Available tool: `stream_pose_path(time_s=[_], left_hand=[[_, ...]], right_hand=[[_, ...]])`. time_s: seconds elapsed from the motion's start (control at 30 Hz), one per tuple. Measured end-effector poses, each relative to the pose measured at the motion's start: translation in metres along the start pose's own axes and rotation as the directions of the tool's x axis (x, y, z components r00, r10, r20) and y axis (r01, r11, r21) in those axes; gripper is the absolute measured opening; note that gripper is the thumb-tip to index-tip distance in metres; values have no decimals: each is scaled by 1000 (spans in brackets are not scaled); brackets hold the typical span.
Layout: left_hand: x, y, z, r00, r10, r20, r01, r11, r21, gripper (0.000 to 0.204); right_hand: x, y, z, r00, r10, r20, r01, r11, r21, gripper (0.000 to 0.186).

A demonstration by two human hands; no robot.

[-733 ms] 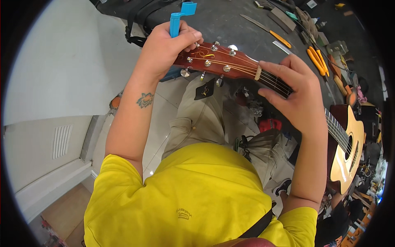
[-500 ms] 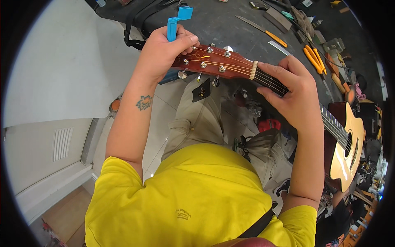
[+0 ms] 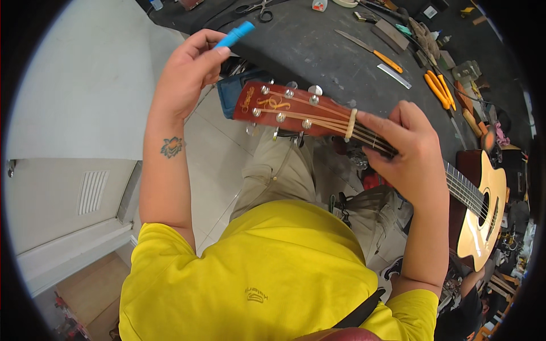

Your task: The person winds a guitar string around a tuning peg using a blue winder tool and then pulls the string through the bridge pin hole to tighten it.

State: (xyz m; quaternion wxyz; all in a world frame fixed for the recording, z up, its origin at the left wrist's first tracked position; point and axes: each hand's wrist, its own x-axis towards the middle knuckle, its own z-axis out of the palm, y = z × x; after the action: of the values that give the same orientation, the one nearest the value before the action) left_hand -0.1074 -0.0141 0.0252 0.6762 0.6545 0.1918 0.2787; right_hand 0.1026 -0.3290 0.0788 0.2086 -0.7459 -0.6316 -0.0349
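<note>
My left hand is raised to the left of the guitar's headstock, its thumb and fingers closed on a blue string winder. The winder points up and to the right, clear of the tuning pegs. Below it lies the reddish-brown headstock with silver pegs and strings running to a pale nut. Just right of the nut, my right hand wraps round the neck, thumb below and index finger along the top edge. The guitar's light wooden body shows beyond my right forearm.
On the dark workbench lie scissors, an orange-handled saw-like blade, a metal strip and orange-handled pliers. A white panel stands at left. Part of another person shows lower right.
My left hand has lifted the string winder off to the left, away from the headstock, and tilted it. My right hand stays on the neck. The headstock sits slightly lower in view.
</note>
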Motion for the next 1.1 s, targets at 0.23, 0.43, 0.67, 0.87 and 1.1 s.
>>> stream_pose_path(time_s=[0.23, 0.43, 0.67, 0.87, 1.1], left_hand=[[-24, -22, -26, 993, 70, 97, -54, 986, -156, 23], [-25, -36, -2, 937, -159, 312, 266, 902, -341, 41], [-24, -3, 22, 815, -355, 457, 369, 927, 62, 63], [-28, 8, 44, 731, -470, 494, 395, 882, 255, 40], [-30, -27, 58, 658, -509, 555, 235, 839, 491, 27]], right_hand=[[-25, -31, 2, 995, -96, 33, 95, 995, 39, 60], [-37, -48, 1, 991, -132, 28, 130, 990, 56, 57], [-48, -59, 0, 990, -131, 57, 127, 989, 74, 54], [-50, -64, -2, 990, -119, 73, 112, 990, 85, 56], [-54, -73, -7, 988, -116, 101, 105, 989, 108, 60]])
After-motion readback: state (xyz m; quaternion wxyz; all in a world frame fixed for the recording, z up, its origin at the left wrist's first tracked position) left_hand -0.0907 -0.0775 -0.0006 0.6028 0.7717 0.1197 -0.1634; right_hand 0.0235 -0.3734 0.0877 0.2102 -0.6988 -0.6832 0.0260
